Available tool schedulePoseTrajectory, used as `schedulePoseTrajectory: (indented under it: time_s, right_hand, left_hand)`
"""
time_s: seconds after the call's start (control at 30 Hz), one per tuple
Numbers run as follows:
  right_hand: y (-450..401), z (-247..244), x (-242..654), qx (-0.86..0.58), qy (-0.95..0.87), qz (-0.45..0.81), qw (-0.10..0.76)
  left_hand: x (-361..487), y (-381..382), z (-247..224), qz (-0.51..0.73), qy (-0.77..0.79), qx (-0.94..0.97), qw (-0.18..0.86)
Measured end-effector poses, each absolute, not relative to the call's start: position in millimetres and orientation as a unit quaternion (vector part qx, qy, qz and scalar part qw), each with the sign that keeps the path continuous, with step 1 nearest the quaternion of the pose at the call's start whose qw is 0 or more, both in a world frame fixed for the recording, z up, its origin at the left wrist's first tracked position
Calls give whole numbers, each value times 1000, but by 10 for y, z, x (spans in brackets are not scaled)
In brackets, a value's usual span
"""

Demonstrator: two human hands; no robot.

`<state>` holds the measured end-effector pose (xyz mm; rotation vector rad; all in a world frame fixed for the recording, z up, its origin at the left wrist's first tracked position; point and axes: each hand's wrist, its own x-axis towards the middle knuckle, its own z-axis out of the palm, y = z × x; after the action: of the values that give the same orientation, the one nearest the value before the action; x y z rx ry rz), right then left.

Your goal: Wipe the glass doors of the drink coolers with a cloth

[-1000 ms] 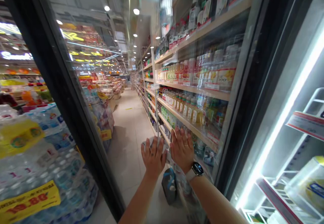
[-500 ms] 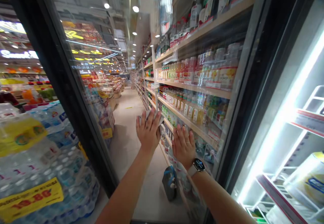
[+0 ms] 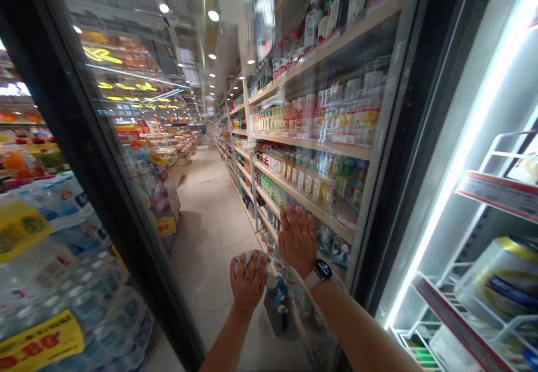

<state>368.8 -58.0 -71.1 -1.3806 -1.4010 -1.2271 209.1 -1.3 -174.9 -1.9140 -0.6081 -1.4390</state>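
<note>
A glass door in a black frame (image 3: pixel 90 153) spans the view in front of me. Low on the glass, my left hand (image 3: pixel 247 282) presses a grey cloth (image 3: pixel 242 258) flat, its fingers spread over it. My right hand (image 3: pixel 298 240) is higher and to the right, palm toward the glass with the fingers stretched out and nothing seen in it. A watch (image 3: pixel 323 270) is on the right wrist. Beyond the glass, a dark container (image 3: pixel 276 310) with something blue on top stands on the floor between my forearms.
Lit cooler racks with white wire shelves (image 3: pixel 474 322) are at the right. Shelves of bottled drinks (image 3: pixel 302 176) show in the glass. Stacked water packs (image 3: pixel 96 299) stand at the left, and a tiled aisle (image 3: pixel 202 204) runs into the distance.
My left hand has moved down the glass with the cloth. My right hand stays in nearly the same place on the door. The whole view has shifted slightly.
</note>
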Motion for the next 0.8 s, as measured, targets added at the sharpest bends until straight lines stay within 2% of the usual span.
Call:
schedulePoseTrajectory:
  time_s: [0.1, 0.2, 0.27, 0.37, 0.5, 0.73, 0.8]
  right_hand:
    - [-579, -709, 3691, -548, -554, -488, 394]
    - [-576, -707, 3692, -545, -552, -491, 397]
    - [-572, -714, 3695, -547, -556, -483, 397]
    - [-568, -724, 3701, -556, -559, -473, 393]
    - [-589, -707, 3702, -553, -558, -484, 385]
    - [-605, -729, 3707, -569, -555, -480, 372]
    - [-599, -743, 3714, -574, -554, -477, 370]
  left_hand:
    - [2082, -11, -1467, -539, -221, -741, 334]
    - [2150, 60, -750, -548, -216, -732, 343]
    - [2224, 111, -274, -577, -245, -713, 314]
    - [2318, 127, 80, -597, -288, -695, 279]
    - [2318, 83, -214, -593, -272, -682, 330]
    - [2058, 10, -1546, -542, -250, -728, 338]
    - [1975, -1, -1784, -529, -239, -746, 327]
